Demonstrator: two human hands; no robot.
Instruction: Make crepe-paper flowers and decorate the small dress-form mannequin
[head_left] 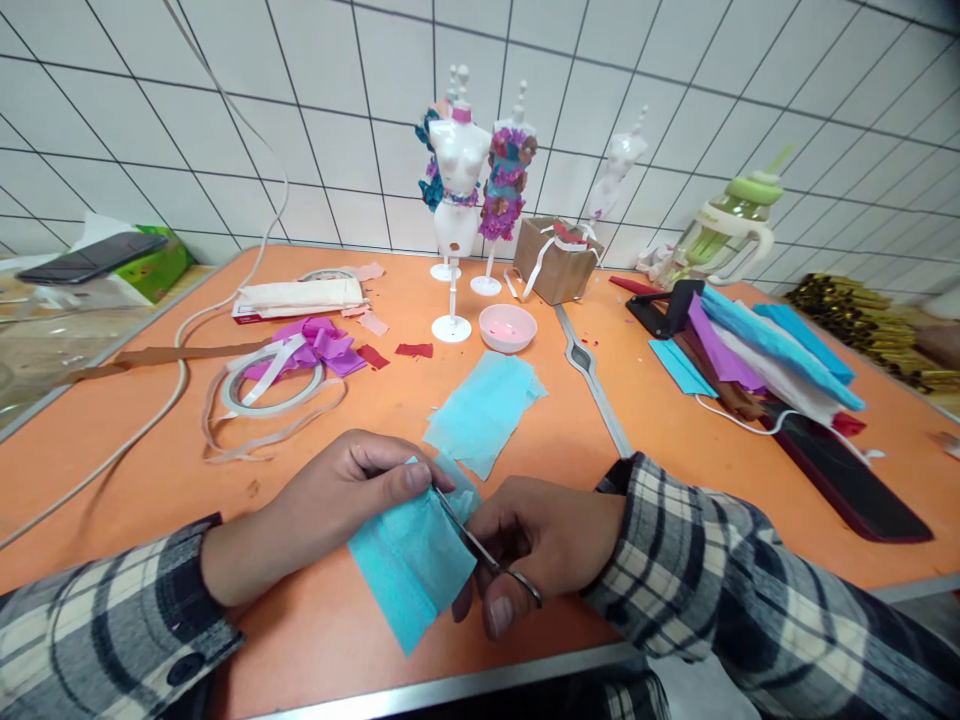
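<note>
My left hand [375,485] pinches a folded piece of light blue crepe paper [412,570] between thumb and fingers, just above the front of the table. In my right hand [540,540] is a small pair of metal scissors [480,550], its blades at the paper's upper right side beside my left thumb. Fingers and paper partly hide the blades, so how far apart they are does not show. Behind my hands, more light blue crepe paper sheets [487,405] lie flat on the orange table [360,640].
Small white mannequins [457,165] stand at the back, near a pink bowl [508,328] and a cardboard box [555,260]. Tape [274,380] and purple paper [322,345] lie left; folded coloured paper [772,345], a phone [847,470] and a green-lidded bottle [727,230] are right. A cable [180,380] crosses the left.
</note>
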